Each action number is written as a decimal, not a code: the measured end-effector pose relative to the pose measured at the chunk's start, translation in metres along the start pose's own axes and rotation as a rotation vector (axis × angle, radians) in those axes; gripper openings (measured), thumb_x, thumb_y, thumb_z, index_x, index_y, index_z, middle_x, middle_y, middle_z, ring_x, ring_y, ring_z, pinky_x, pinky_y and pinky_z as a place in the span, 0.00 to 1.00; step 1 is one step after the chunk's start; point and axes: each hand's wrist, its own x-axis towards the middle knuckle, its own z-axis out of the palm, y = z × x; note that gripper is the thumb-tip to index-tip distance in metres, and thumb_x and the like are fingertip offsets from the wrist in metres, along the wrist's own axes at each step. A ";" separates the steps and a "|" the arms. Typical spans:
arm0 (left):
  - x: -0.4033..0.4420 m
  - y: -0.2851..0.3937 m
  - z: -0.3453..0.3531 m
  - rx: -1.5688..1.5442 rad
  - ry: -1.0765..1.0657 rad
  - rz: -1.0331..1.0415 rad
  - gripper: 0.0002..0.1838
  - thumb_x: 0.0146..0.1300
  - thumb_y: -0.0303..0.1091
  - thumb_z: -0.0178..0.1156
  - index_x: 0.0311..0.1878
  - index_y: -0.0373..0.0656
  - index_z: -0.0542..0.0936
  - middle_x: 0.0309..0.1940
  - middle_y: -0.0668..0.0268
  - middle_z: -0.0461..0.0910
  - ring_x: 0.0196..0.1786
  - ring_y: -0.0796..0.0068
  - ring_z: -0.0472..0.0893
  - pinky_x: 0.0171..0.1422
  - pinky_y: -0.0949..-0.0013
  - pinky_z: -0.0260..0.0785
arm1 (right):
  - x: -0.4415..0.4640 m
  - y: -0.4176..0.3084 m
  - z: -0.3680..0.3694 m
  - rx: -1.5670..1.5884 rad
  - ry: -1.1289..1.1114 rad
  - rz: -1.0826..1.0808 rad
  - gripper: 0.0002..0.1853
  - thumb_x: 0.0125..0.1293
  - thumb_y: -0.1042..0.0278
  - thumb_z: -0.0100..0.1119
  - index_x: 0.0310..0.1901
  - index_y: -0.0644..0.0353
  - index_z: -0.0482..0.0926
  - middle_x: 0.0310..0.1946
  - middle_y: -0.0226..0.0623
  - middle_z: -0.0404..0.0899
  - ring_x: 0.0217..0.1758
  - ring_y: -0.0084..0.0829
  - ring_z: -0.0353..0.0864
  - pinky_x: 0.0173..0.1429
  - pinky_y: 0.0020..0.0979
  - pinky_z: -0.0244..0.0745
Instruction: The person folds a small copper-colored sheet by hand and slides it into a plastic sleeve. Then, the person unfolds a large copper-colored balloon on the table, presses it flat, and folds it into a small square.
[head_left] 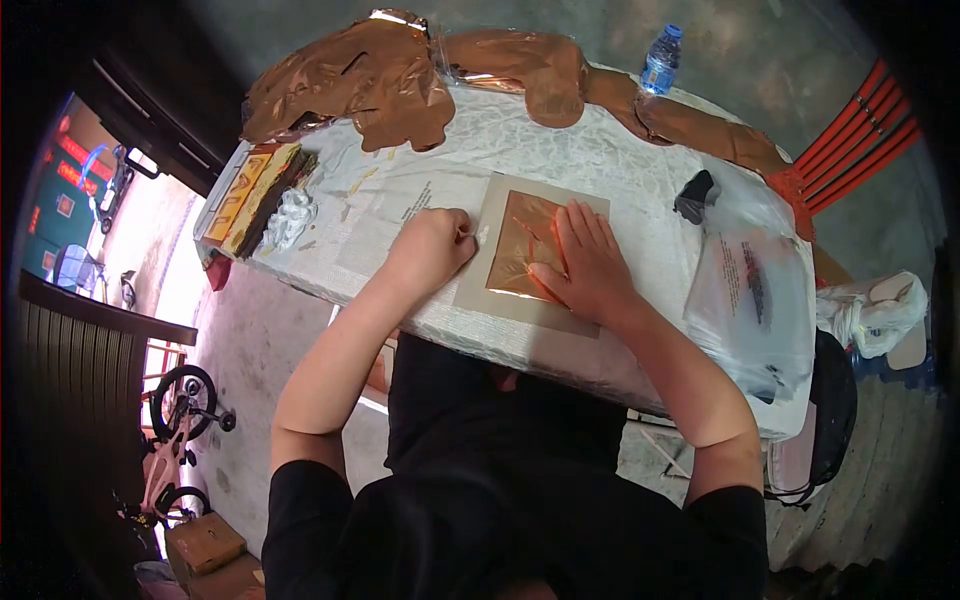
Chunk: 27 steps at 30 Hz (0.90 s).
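A grey board (543, 318) lies on the white-covered table, with a shiny copper-brown square sheet (510, 262) on its middle. My right hand (594, 262) rests flat on the sheet's right side, fingers stretched out and thumb apart. At the board's left edge is my left hand (434, 246), its fingers curled into a pinch; whatever they hold, if anything, is too small to make out. Under and beside my left forearm lies a clear plastic bag (376, 232) with printed text.
Crumpled brown film (390, 85) runs along the table's far edge, near a water bottle (661, 62). Stacked brown and yellow pieces (262, 195) and white crumpled plastic (290, 220) lie left. Plastic bags (745, 300) and a black item (694, 196) lie right, near a red chair (850, 130).
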 end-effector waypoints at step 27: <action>0.000 0.020 0.013 -0.160 0.022 -0.035 0.09 0.54 0.29 0.61 0.35 0.32 0.80 0.24 0.51 0.81 0.28 0.60 0.82 0.38 0.63 0.74 | 0.007 -0.008 0.005 -0.023 -0.033 -0.080 0.38 0.65 0.42 0.50 0.70 0.58 0.58 0.70 0.59 0.51 0.75 0.54 0.46 0.77 0.49 0.39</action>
